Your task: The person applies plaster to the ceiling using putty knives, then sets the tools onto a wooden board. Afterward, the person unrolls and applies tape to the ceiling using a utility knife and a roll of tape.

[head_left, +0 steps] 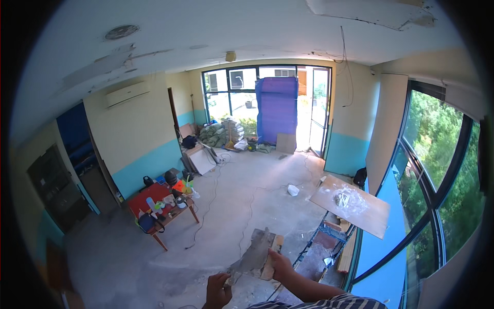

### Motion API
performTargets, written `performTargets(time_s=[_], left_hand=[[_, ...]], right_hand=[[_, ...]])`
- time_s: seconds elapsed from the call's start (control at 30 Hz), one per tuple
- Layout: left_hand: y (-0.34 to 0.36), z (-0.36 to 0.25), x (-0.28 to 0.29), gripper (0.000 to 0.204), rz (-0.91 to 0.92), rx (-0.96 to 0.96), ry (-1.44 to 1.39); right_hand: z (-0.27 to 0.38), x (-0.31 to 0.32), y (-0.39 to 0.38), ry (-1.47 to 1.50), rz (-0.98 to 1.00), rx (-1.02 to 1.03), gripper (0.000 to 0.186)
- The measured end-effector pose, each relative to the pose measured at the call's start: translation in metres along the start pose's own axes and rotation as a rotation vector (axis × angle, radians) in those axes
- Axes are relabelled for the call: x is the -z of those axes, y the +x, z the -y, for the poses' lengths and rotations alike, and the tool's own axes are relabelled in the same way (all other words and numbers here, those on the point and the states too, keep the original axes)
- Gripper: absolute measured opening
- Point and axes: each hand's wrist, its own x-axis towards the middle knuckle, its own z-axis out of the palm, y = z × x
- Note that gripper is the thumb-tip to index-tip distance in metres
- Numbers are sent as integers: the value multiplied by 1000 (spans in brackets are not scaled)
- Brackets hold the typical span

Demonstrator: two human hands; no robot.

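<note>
At the lower middle, in front of my body, I hold a flat grey board point(252, 257) with a rough, ragged far end and a tan piece along its right side. My right hand point(280, 266) grips the board's right edge, thumb on top. My left hand point(218, 290) is closed at the near left corner, its fingers pinching a small pale edge there. Whether that edge belongs to the board or is a separate tool, I cannot tell.
Right of me, a wooden sheet point(355, 205) carries crumpled clear plastic above a dusty dark frame point(314, 252) and stacked timber strips point(347, 252). A red table point(141, 200) with clutter stands left. Cables point(208, 211) cross the floor. Sacks point(213, 135) are piled by the far window.
</note>
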Motion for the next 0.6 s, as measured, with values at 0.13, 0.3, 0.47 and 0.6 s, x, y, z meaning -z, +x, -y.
performTargets(time_s=[0.13, 0.3, 0.47, 0.6], left_hand=[[-45, 98, -60, 44, 162, 143, 27], [-111, 153, -105, 41, 170, 675, 109], [-191, 188, -106, 36, 877, 51, 828], [-225, 191, -102, 37, 990, -522, 1160]], right_hand=[[68, -9, -18, 306, -102, -14, 40], [97, 56, 6, 332, -36, 84, 45], [130, 70, 8, 362, -54, 114, 43], [135, 85, 8, 363, -46, 108, 42]])
